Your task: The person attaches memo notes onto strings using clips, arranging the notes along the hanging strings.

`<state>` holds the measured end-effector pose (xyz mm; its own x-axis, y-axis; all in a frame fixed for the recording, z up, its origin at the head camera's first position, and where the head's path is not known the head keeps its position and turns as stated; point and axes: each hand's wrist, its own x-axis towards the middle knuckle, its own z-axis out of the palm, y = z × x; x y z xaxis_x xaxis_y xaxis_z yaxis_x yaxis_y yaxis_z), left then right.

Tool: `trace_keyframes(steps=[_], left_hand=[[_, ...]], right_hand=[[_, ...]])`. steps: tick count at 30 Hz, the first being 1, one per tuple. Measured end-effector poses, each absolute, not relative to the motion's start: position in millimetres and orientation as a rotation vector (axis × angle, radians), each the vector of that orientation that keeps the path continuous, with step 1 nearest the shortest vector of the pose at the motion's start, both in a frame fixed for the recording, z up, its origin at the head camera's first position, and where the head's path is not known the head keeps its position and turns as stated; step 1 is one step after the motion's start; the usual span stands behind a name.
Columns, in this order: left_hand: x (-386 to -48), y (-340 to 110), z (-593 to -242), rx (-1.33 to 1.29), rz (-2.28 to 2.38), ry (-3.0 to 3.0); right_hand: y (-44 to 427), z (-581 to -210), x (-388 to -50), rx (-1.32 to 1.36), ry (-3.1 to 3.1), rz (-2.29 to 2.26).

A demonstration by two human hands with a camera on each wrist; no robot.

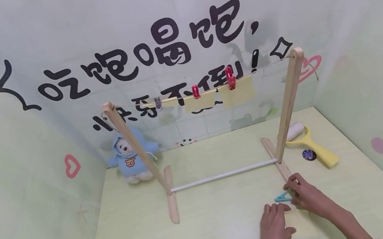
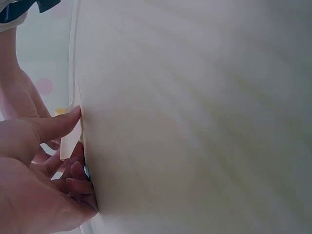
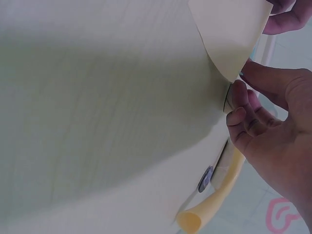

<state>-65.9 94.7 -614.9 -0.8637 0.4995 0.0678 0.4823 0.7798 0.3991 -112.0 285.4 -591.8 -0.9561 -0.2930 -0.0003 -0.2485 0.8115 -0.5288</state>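
My right hand [image 1: 307, 197] pinches a light blue clothespin [image 1: 282, 197] just above the table, by the rack's right foot. Close beside it, my left hand [image 1: 273, 226] holds a pale yellow paper square [image 1: 301, 224] at its left edge. One side of this paper [image 3: 231, 31] is lifted off the table in the right wrist view. The left thumb [image 2: 63, 122] lies against the paper's edge in the left wrist view. In that view the clothespin is mostly hidden behind fingers.
A wooden rack [image 1: 291, 106] carries a string with several yellow papers [image 1: 200, 101] clipped by red clothespins [image 1: 196, 91] and a greyish one [image 1: 158, 103]. Beyond its left post sits a blue-clothed plush toy [image 1: 131, 158]. A yellow-handled lint roller [image 1: 317, 148] and a dark round disc [image 1: 309, 154] lie right.
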Motion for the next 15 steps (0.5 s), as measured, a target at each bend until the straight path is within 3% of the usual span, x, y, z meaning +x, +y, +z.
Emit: trace_keyframes(steps=[15], left_hand=[[-68.4, 92.5, -611.9, 0.683, 0.844, 2.747]], right_hand=[[288.7, -592.8, -108.0, -0.511, 2.930, -0.989]])
